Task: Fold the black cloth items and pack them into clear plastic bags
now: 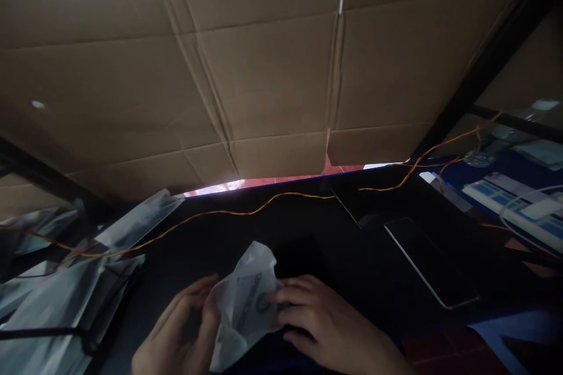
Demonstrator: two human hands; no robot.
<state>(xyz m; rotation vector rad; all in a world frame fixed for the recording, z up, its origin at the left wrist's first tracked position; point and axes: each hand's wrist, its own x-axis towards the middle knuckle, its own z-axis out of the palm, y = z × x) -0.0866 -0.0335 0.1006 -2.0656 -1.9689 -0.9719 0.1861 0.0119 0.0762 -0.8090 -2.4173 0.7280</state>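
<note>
A crumpled translucent white plastic bag with dark printing on it is held between my hands, low in the middle of the head view. My left hand pinches its left edge between thumb and fingers. On the other side, my right hand has its fingers curled against the bag's right edge, the tips over the printed ring mark. Whatever the bag may hold inside cannot be made out. Under it lies the black table top.
Several clear plastic bags are piled at left. A dark phone lies at right, near a thin dark slab. A red-yellow twisted wire crosses the back, before a cardboard wall. A blue-white box sits far right.
</note>
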